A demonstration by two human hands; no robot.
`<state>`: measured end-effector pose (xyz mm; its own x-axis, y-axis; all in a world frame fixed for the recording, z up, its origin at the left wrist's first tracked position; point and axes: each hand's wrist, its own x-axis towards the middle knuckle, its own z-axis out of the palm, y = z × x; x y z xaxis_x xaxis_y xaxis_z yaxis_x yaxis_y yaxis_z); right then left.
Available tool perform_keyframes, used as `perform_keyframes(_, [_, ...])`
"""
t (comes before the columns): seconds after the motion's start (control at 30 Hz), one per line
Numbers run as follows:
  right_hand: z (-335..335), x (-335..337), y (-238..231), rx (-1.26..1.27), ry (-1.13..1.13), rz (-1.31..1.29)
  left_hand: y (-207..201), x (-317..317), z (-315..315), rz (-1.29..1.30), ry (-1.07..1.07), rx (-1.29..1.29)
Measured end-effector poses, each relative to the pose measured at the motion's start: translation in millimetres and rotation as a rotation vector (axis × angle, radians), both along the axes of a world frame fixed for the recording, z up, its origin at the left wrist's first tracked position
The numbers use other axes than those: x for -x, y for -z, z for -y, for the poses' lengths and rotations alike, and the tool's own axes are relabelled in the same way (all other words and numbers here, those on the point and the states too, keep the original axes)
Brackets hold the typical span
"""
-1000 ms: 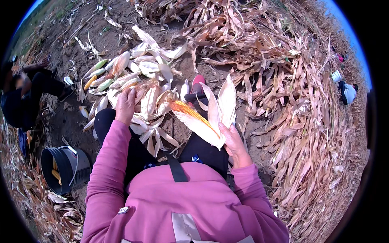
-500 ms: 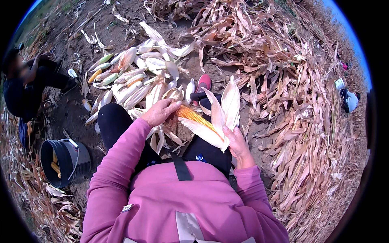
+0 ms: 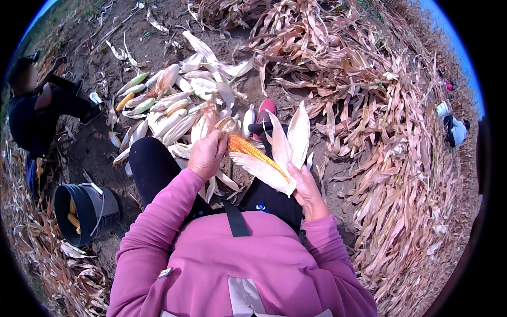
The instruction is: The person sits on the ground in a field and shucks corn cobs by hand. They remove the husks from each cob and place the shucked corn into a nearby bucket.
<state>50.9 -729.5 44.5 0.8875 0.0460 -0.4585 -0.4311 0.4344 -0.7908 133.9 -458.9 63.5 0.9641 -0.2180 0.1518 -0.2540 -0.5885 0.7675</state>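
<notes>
On my feed, the partly husked corn ear (image 3: 254,151) spans both hands: right hand (image 3: 304,186) gripping its husk-wrapped base, left hand (image 3: 208,156) curled at its tip, grip hidden. I'd brace that base firmly, peeling tip-down.

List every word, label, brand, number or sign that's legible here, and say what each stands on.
No text can be read.
Small pale tag on the pink top: too small and blurred to read.
Bucket, grey outer side: any print is too small to read.
Ear of corn and its husk: no writing seen.
</notes>
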Motion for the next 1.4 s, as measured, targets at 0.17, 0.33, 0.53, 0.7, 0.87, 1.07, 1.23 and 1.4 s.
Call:
perform_keyframes(0.17, [-7,-2,-1,-0.005,0.032,0.003,-7,10,1,0.224,0.069,-0.107])
perform_keyframes(0.33, [-9,-4,7,0.051,0.090,0.018,-22,26,14,0.259,0.373,-0.025])
perform_keyframes(0.53, [-8,-1,2,-0.040,0.165,0.048,-12,32,7,-0.042,0.502,-0.108])
perform_keyframes(0.7, [-7,-2,1,-0.085,0.230,0.078,24,21,-29,-0.323,0.019,0.215])
perform_keyframes(0.87, [-1,-1,8,-0.112,0.214,0.050,45,-8,-64,-0.312,-0.368,0.601])
perform_keyframes(1.07, [8,1,9,-0.136,0.154,0.035,54,-42,-91,-0.232,-0.396,0.030])
perform_keyframes(1.23, [8,1,8,-0.167,0.185,0.034,63,-40,-71,-0.245,-0.119,-0.099])
perform_keyframes(1.4, [7,0,8,-0.164,0.194,0.023,52,-30,-48,-0.393,0.109,-0.248])
